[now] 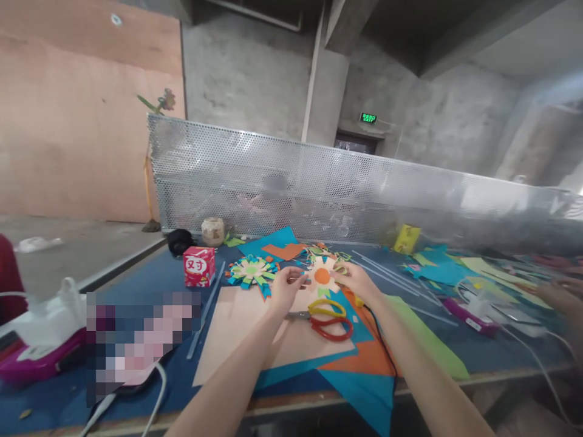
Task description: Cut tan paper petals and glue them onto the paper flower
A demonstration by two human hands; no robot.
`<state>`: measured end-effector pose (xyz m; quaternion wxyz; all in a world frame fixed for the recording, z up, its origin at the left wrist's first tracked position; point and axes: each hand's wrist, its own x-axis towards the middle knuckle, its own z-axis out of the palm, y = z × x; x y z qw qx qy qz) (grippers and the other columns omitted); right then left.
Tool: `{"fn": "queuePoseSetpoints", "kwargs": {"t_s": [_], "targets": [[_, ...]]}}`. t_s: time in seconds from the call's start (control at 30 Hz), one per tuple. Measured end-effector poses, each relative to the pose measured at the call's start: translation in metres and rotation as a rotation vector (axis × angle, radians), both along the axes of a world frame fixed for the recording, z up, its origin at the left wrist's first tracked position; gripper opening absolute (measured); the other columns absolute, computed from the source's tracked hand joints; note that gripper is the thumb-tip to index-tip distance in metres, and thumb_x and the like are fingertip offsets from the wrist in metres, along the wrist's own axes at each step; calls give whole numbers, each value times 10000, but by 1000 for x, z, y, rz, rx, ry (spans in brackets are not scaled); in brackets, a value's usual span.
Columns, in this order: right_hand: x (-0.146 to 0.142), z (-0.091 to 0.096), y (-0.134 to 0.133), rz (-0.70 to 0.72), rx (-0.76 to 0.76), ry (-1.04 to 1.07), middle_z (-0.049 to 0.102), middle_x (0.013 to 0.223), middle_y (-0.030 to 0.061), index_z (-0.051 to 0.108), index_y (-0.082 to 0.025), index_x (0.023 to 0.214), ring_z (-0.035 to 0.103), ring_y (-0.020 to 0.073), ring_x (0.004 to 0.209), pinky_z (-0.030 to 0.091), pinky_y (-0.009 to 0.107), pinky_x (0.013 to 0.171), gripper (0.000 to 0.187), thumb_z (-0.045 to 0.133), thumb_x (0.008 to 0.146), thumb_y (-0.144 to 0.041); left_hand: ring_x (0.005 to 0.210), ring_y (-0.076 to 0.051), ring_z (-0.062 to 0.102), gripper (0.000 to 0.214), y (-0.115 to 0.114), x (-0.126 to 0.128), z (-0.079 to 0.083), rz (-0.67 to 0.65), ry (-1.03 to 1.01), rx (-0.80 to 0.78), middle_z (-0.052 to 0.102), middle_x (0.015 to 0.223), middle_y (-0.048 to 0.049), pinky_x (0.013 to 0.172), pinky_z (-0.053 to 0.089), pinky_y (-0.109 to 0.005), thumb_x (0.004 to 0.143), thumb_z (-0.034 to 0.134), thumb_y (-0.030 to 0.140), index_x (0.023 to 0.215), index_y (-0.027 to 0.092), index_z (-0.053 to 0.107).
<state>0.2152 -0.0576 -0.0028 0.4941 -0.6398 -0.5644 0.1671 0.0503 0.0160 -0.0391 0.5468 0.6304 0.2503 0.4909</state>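
Between my two hands is a flower cut-out (322, 276) with cream petals and a round orange centre, apparently of felt. My left hand (286, 288) pinches its left edge with thumb and fingers. At the flower's right side, my right hand (357, 279) has its fingers closed on the petals. A bit of green shows just below the flower. Scissors (328, 328) with yellow and red handles lie beneath the hands on a cream sheet (232, 340). Left of my left hand rests a layered flower (252, 272) in green, cream, blue and orange.
Blue (364, 394) and green sheets (428, 340) lie near the front edge. A red box (199, 267), a jar (212, 232) and a phone (146, 358) with cables are leftward. A perforated metal panel (273, 176) closes the back. Another person's hand (562, 294) is at far right.
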Motion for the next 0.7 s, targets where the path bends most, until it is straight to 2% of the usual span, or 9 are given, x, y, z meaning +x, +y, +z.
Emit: {"fn": "queuePoseSetpoints", "kwargs": {"t_s": [0.1,0.17,0.33,0.5,0.6,0.7], "targets": [[2,-7,0,-14,-12,-17,640,649,34,589,-146,683,605,187,635,458,256,542,207,639,590,-324,624,-174,644,160,-1,3,-1,-34,0,35,626,636,-31,557,490,-261,673,595,270,748,152,518],[5,-10,3,-32,-22,-23,642,642,40,592,-144,679,600,186,619,445,249,522,211,641,579,-323,619,-174,641,148,0,2,-1,-21,-9,60,635,657,-34,534,481,-256,670,588,258,765,150,552],[14,-15,17,-8,-60,-6,631,607,20,588,-157,752,582,161,567,420,227,484,268,628,588,-365,631,-180,636,160,13,-10,1,119,-43,75,655,654,-32,541,473,-257,637,604,242,772,161,578],[16,-21,33,79,-154,68,562,523,-18,541,-166,684,524,121,466,404,216,428,273,628,581,-403,628,-184,633,190,25,-20,0,220,-1,55,658,624,-34,527,474,-258,617,613,243,784,160,577],[15,-26,45,115,-202,98,550,538,-25,535,-169,681,525,114,481,422,215,438,258,640,567,-375,607,-170,622,233,22,-21,0,232,41,85,657,608,-21,541,467,-249,574,655,234,786,160,592],[15,-31,53,111,-209,80,563,572,-12,556,-163,699,532,117,511,433,217,453,245,623,588,-371,582,-161,609,234,9,-18,6,206,113,180,656,609,-22,530,454,-244,553,683,259,751,159,609]]}}
